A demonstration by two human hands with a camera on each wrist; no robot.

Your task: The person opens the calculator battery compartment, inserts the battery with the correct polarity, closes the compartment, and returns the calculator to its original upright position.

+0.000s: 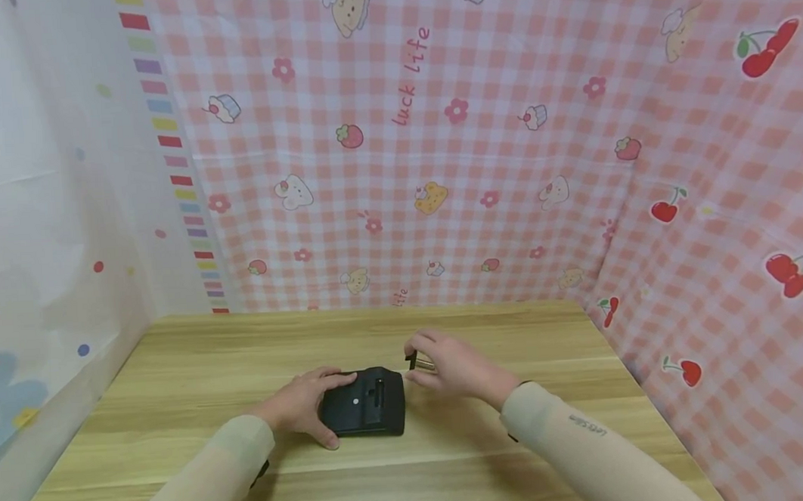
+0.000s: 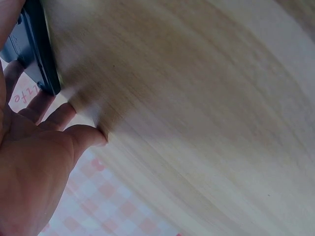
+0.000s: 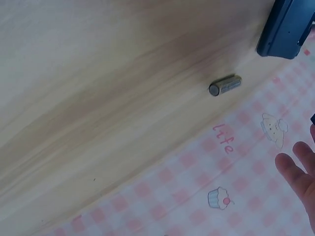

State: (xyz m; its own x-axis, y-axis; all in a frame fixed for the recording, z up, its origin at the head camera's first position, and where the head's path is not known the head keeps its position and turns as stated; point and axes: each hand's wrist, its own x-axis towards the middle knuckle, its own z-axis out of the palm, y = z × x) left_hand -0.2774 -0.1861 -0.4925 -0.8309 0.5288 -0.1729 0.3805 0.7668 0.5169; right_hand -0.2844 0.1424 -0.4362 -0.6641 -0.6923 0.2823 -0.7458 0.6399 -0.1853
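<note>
A black device (image 1: 345,416) with a narrow slot lies on the table. My left hand (image 1: 299,406) grips its left part, thumb at the near edge and fingers over the far side; the left wrist view shows the hand (image 2: 37,157) beside the device's dark edge (image 2: 45,59). Just right of the device, my right hand (image 1: 458,365) pinches a small black piece (image 1: 412,361) between thumb and fingertips. A gold-and-dark battery (image 1: 424,365) shows behind that piece; in the right wrist view the battery (image 3: 226,85) rests on the wood, apart from the hand (image 3: 299,172).
The wooden table (image 1: 318,482) reaches back to a pink checked cloth (image 1: 401,235) hung behind it. More checked cloth hangs at the right, and a pale patterned cloth (image 1: 52,223) at the left.
</note>
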